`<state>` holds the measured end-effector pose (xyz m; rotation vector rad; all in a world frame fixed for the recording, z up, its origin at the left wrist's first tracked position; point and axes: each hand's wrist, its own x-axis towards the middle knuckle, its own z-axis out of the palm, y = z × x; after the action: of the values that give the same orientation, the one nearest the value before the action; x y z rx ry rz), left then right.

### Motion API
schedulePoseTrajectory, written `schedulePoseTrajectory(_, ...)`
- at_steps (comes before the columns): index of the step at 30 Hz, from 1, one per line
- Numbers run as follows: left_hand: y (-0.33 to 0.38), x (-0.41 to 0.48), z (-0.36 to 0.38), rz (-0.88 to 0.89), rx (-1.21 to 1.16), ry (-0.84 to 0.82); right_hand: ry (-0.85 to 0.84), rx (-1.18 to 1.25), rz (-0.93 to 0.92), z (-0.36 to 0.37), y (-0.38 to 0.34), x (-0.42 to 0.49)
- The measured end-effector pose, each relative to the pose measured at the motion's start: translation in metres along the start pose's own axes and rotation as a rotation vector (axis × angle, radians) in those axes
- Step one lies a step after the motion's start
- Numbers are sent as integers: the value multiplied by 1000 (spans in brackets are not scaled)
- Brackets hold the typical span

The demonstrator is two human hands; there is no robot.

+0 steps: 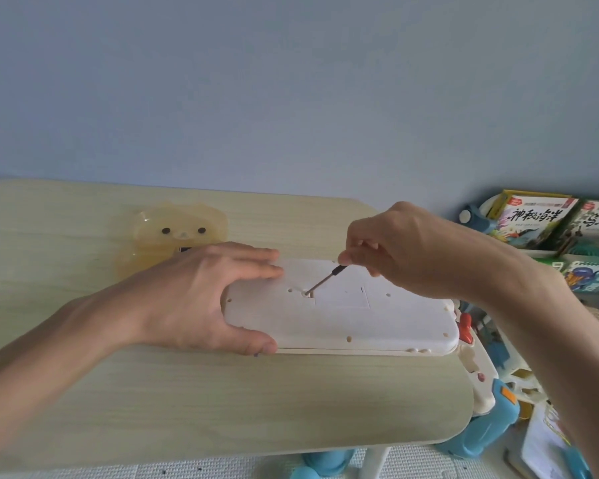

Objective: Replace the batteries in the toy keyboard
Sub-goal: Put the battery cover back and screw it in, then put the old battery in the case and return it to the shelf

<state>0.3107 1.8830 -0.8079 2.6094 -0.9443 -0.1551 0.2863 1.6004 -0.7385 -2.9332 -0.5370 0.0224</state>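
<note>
The white toy keyboard (343, 326) lies face down on the pale wooden table (153, 392). Its square battery cover (343, 297) sits in the middle of the back. My left hand (201, 299) clamps the keyboard's left end, fingers on top and thumb on the near edge. My right hand (405, 247) pinches a small black-handled screwdriver (322, 280) at its top. The slanted tip rests in a screw hole at the cover's left corner.
A translucent yellow animal-shaped box (173, 233) stands behind my left hand. Right of the table, on the floor, are picture books (533, 219), a teal plastic toy (491, 426) and other toys. A blue wall rises behind the table.
</note>
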Motion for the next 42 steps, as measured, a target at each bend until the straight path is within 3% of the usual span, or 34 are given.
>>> schedulePoseTrajectory(4, -1, 0, -1, -10, 5, -22, 213, 160, 98, 9, 20, 27)
schedulePoseTrajectory(6, -1, 1, -1, -10, 14, -27, 241, 195, 162, 25, 28, 46)
schedulePoseTrajectory(16, 2, 1, -1, -17, 20, -19, 48, 234, 249, 64, 40, 81)
schedulePoseTrajectory(24, -3, -1, 2, 42, 18, 25, 17, 274, 255, 59, 43, 81)
schedulePoseTrajectory(28, -14, 1, -17, 72, -93, 95, 68, 314, 237, 54, 37, 85)
schedulePoseTrajectory(32, -45, 11, -46, 5, -187, 243, 53, 356, 190, 50, 17, 98)
schedulePoseTrajectory(42, -138, 3, -53, -291, -98, 460, -25, 404, 163, 62, -52, 150)
